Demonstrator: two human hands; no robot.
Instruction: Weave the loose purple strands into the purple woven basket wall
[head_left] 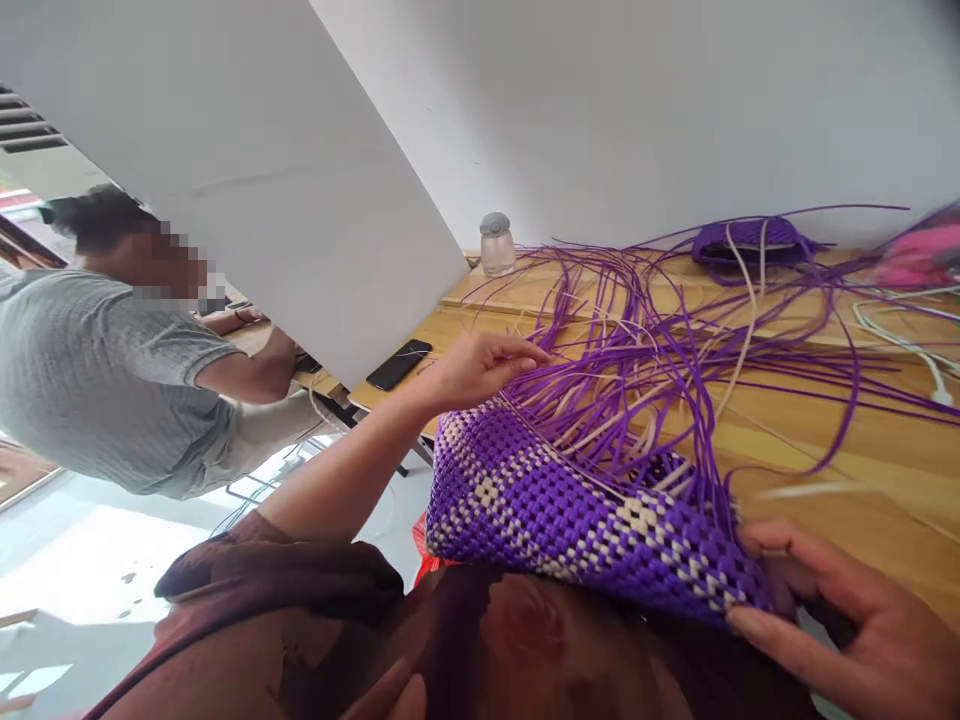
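A woven purple and cream basket (540,500) lies on its side between my body and the wooden table, with many loose purple and cream strands (637,340) fanning out from its far edge over the tabletop. At the basket's left upper corner is my left hand (487,370), its fingers bent together and pointing right at the strands; what they pinch, if anything, is too small to make out. My right hand (847,620) grips the right end of the basket, thumb on the near side and fingers on the far side.
On the table (787,430) are a black phone (400,365), a glass jar (496,246), a purple woven pouch (750,245), a white cable (900,340) and a pink bundle (922,255). A person in grey (112,370) sits beyond the partition at left.
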